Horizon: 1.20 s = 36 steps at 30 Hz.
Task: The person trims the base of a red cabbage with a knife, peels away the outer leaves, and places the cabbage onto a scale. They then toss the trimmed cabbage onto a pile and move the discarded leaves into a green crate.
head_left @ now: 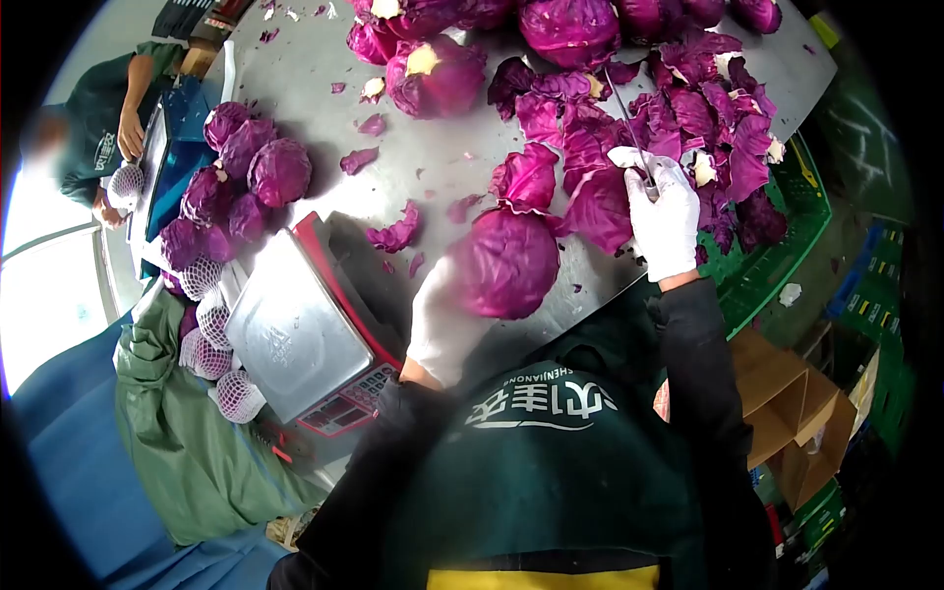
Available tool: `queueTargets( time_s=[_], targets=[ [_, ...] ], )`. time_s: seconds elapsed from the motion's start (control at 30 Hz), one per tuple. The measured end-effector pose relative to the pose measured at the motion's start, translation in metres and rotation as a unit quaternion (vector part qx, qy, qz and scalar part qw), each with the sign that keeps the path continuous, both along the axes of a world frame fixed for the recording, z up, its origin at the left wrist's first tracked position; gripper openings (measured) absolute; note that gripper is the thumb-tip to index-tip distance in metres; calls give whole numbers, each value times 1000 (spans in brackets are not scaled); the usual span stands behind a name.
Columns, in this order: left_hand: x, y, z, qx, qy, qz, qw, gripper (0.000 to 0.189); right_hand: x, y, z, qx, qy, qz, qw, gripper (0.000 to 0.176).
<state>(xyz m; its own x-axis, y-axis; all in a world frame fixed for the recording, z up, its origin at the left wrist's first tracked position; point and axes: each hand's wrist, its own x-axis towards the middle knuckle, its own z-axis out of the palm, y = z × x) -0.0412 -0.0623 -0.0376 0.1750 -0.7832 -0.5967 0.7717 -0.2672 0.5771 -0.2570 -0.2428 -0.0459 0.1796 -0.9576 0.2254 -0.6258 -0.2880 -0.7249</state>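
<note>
My left hand [433,320], in a white glove, is wrapped around the side of a red cabbage [509,264] near the table's front edge. A torn outer leaf [526,177] stands out from the top of that cabbage. Gloved in white too, my right hand [665,218] is closed on the handle of a knife [623,110]. Its thin blade points away from me, over a heap of loose purple leaves [688,108]. More leaves [600,206] lie between the cabbage and my right hand.
Whole red cabbages [565,29] line the far side of the metal table [403,152]; others [280,172] are piled at left. A weighing scale [295,324] stands by my left arm, near net-wrapped cabbages [236,396]. A green crate [801,236] is at right. A co-worker [108,128] handles a netted item.
</note>
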Motion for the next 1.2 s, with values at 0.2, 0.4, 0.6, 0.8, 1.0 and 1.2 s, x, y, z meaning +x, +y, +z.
queueTargets(
  time_s=[0.2, 0.4, 0.6, 0.8, 1.0, 1.2],
  targets=[
    [15, 8, 36, -92, 153, 0, 984, 92, -19, -36, 13, -22, -33, -40, 998, 30],
    [25, 4, 27, -142, 112, -57, 982, 90, 38, 53, 78, 41, -159, 254, 953, 51],
    [21, 16, 36, -130, 37, -25, 991, 88, 31, 59, 93, 379, -157, 186, 893, 27],
    [15, 33, 3, -70, -89, 47, 992, 79, 2, 0, 71, -63, 86, 89, 990, 59],
    [-6, 2, 26, -154, -391, -31, 907, 58, 39, 80, 114, 130, -76, 356, 922, 73],
    [-4, 14, 26, -212, -508, -45, 834, 80, 48, 85, 98, -42, -87, 346, 933, 56]
  ],
)
